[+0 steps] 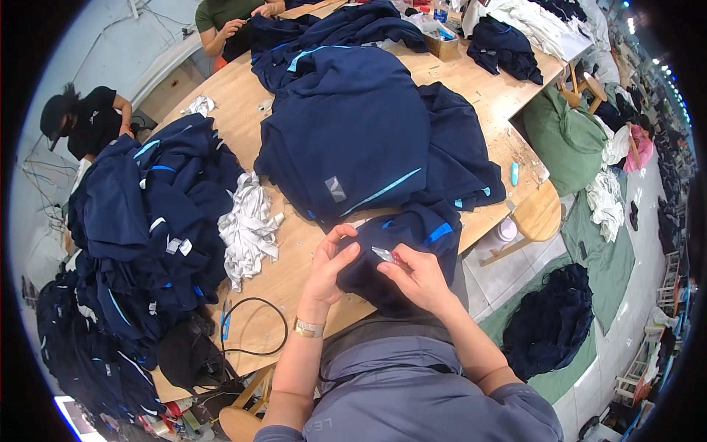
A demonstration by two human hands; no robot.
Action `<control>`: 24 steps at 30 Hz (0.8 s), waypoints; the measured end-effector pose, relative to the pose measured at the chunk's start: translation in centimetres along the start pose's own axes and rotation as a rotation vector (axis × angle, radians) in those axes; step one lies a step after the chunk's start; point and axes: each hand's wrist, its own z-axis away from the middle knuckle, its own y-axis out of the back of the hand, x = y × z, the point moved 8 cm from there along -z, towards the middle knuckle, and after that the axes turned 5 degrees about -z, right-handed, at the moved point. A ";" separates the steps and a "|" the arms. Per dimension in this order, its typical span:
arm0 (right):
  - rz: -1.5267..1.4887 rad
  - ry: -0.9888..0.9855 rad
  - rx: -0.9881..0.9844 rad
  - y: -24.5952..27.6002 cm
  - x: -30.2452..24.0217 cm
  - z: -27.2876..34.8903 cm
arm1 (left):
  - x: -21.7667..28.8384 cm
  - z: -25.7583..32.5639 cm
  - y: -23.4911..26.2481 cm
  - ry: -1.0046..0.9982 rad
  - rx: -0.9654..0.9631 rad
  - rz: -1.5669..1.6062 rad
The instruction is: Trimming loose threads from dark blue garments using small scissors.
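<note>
My right hand (418,276) is closed around small thread snips (383,255) with pale metal blades and a red handle, their tip pointing toward my left hand. Facing it, my left hand (329,265) has its thumb and curved fingers apart, with nothing visible between them. Under both hands a navy garment (412,232) with a bright blue strip hangs over the table edge toward my lap. Just beyond lies a big pile of navy garments (353,125) with light blue trim and a grey patch on the top piece.
The wooden table (294,221) also bears a heap of navy garments (162,199), white fabric strips (250,228), a black cable (283,324) and blue snips (225,321). Two people work across the table. On the right are a stool (536,211), a green sack (563,132) and a dark floor bundle (549,324).
</note>
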 end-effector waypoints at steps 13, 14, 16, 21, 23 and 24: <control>0.230 -0.058 0.177 2.6 3.9 1.2 | 1.4 -0.3 2.1 -0.108 0.049 0.054; 0.191 -0.126 0.142 2.1 5.8 1.7 | 1.1 -0.6 2.4 -0.109 0.048 0.055; -0.235 -0.363 0.129 1.4 9.3 2.5 | 1.5 -0.8 3.7 -0.168 0.216 -0.473; -0.846 -0.373 0.208 2.0 9.9 1.9 | 4.1 0.6 1.2 -0.344 0.409 -1.566; -0.966 -0.352 0.200 2.4 8.9 1.2 | 4.7 0.8 -1.2 -0.393 0.305 -1.608; -0.966 -0.351 0.201 2.6 8.4 0.9 | 4.8 0.9 -2.7 -0.439 0.203 -1.647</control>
